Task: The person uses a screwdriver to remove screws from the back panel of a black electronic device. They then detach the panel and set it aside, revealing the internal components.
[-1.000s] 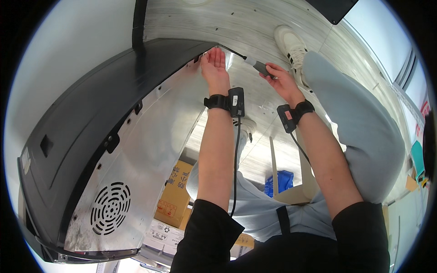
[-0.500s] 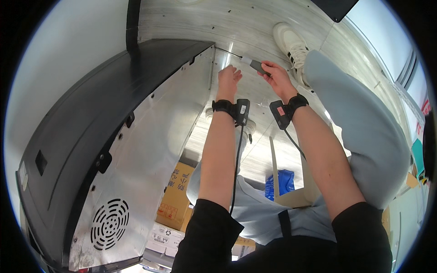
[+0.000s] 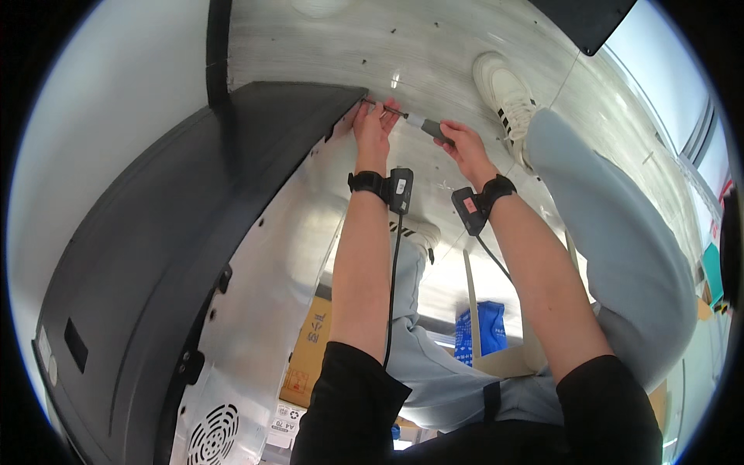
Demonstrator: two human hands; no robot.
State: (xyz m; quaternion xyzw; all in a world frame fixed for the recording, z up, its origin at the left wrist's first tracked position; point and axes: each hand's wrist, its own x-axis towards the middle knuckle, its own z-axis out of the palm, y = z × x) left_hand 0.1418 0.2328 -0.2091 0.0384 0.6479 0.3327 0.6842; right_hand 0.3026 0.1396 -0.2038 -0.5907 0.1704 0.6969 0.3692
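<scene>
My right hand (image 3: 466,149) is closed round the grey handle of a screwdriver (image 3: 435,130). Its thin shaft points left to the far corner of a large casing (image 3: 178,209) with a black curved cover and a silver metal side panel (image 3: 263,256). At that corner, my left hand (image 3: 373,132) is beside the shaft with its fingers spread apart. Whether those fingertips touch the shaft or the casing is hard to tell. Just where the tip meets the corner is too small to make out. Round vent slots (image 3: 213,435) show at the panel's near end.
A brown cardboard box (image 3: 312,341) and a white box (image 3: 285,426) stand beside the panel. Between my legs are a beige frame-like object (image 3: 508,360) and a blue bag (image 3: 488,329). My shoe (image 3: 504,97) rests on the tiled floor at the right. Cables hang from both wrist devices.
My left hand has moved up to the casing's corner and its fingers have spread. The screwdriver has shifted slightly down in the picture. The casing appears tilted, showing more of its black cover.
</scene>
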